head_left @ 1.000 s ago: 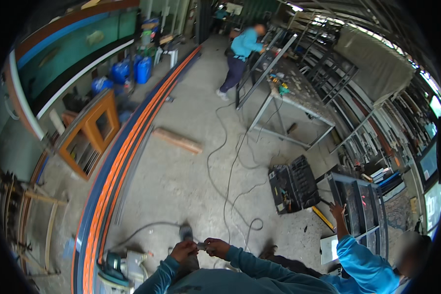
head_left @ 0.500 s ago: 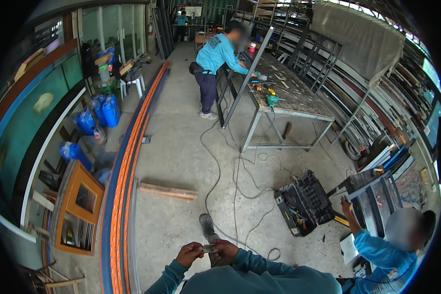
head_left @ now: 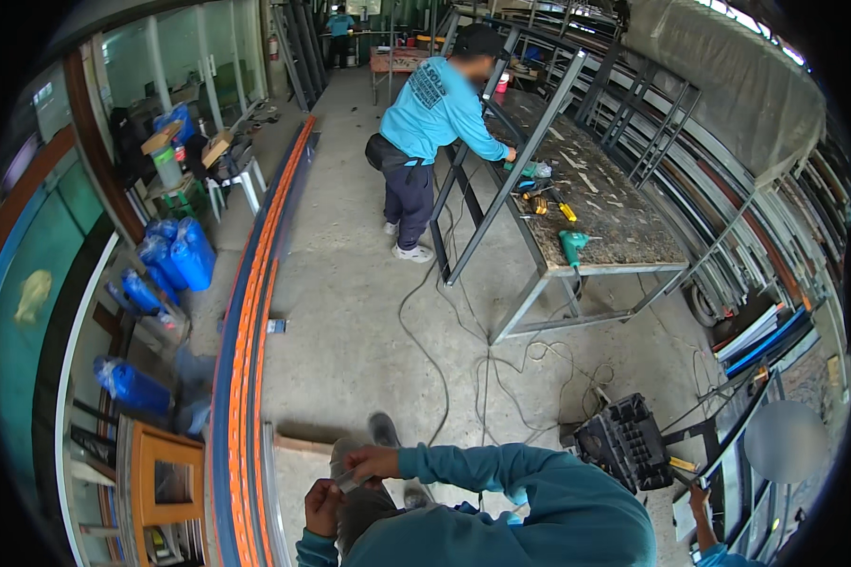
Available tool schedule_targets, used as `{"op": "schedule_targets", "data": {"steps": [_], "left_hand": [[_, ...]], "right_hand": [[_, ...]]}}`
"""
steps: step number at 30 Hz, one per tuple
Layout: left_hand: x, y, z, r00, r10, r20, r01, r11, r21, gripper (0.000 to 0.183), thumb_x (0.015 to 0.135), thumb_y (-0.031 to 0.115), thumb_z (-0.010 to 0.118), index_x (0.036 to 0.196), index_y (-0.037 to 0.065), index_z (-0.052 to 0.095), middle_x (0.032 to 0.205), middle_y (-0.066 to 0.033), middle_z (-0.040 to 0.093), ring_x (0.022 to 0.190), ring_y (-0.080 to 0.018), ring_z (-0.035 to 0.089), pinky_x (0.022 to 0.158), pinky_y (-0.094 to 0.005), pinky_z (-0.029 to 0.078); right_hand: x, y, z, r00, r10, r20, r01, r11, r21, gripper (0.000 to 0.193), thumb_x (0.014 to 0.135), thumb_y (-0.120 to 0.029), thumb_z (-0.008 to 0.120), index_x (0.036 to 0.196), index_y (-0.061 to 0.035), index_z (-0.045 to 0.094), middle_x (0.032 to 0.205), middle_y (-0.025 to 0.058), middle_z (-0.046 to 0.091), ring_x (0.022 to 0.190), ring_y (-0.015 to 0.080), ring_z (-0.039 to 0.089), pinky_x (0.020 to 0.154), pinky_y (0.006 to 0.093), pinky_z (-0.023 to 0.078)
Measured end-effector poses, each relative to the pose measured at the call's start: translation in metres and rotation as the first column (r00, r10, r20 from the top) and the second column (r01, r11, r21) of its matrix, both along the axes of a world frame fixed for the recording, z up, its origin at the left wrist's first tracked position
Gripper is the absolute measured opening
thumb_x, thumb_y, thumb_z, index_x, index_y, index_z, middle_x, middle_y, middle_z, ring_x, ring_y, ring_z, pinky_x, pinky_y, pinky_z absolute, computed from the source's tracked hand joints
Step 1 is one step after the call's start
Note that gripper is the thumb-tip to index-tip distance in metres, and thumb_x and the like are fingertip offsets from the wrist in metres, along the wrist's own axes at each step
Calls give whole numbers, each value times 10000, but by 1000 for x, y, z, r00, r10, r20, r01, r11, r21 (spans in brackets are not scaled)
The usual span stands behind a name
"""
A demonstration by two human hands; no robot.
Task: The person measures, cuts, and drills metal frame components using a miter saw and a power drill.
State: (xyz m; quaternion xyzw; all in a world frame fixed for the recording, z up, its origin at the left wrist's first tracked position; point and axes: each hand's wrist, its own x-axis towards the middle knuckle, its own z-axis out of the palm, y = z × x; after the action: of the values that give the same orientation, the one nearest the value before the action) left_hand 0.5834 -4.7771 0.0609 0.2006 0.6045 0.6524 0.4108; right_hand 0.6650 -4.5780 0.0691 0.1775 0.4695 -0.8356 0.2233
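Grey piece [head_left: 350,476] aslant between hands [head_left: 322,507] [head_left: 375,462]

A workshop for metalwork, by the look of its stock and tools.
A person [head_left: 430,113] leans in at a worn bench [head_left: 629,231] beside a metal frame [head_left: 517,170]; a green drill [head_left: 571,248] and a yellow screwdriver [head_left: 566,211] lie on top. Long stock [head_left: 738,241] is racked along the right, and orange and dark bars [head_left: 246,350] run along the concrete floor [head_left: 345,283] at left. A black toolbox [head_left: 624,439] sits near the bench.
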Motion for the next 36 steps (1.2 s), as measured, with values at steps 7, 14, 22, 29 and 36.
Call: {"op": "schedule_targets", "data": {"steps": [7, 14, 22, 29, 36], "left_hand": [[-195, 197, -3, 911, -45, -410, 18, 997, -71, 149, 916, 158, 546, 877, 14, 539, 683, -40, 584, 625, -102, 559, 585, -246, 446], [-391, 426, 66, 908, -418, -21, 418, 906, 59, 163, 916, 168, 566, 892, 9, 543, 717, -38, 556, 658, -117, 514, 624, -254, 425], [-563, 625, 100, 569, -314, -760, 463, 886, -19, 78, 880, 101, 586, 865, 32, 552, 688, -74, 570, 605, -162, 555, 549, -293, 445], [-734, 789, 67, 931, -230, -284, 225, 973, -49, 147, 914, 170, 551, 885, 29, 523, 675, -15, 519, 636, -75, 491, 591, -242, 404], [-903, 929, 93, 561, 32, -827, -56, 998, 1, 200, 958, 185, 504, 879, 4, 532, 733, -107, 509, 653, -211, 498, 602, -352, 417]], "right_hand": [[-173, 177, -8, 717, 92, -691, 495, 631, 597, 93, 796, -61, 566, 857, -84, 500, 716, 17, 527, 556, 103, 513, 472, 255, 421], [-320, 373, 51, 896, -445, 11, 443, 890, -107, 118, 803, -34, 577, 888, -73, 505, 711, 12, 522, 559, 81, 509, 502, 238, 435], [-474, 555, 73, 768, -497, -403, 596, 785, 168, 107, 798, -51, 579, 863, -60, 495, 690, 13, 516, 557, 78, 504, 485, 237, 408], [-688, 754, 43, 894, -329, -304, 366, 928, 72, 97, 758, -77, 562, 804, -72, 477, 640, 54, 506, 497, 126, 511, 439, 275, 416], [-933, 920, 48, 753, 132, -644, 233, 863, 448, 123, 700, -71, 573, 779, -30, 490, 606, 74, 528, 504, 165, 573, 444, 309, 458]]}}
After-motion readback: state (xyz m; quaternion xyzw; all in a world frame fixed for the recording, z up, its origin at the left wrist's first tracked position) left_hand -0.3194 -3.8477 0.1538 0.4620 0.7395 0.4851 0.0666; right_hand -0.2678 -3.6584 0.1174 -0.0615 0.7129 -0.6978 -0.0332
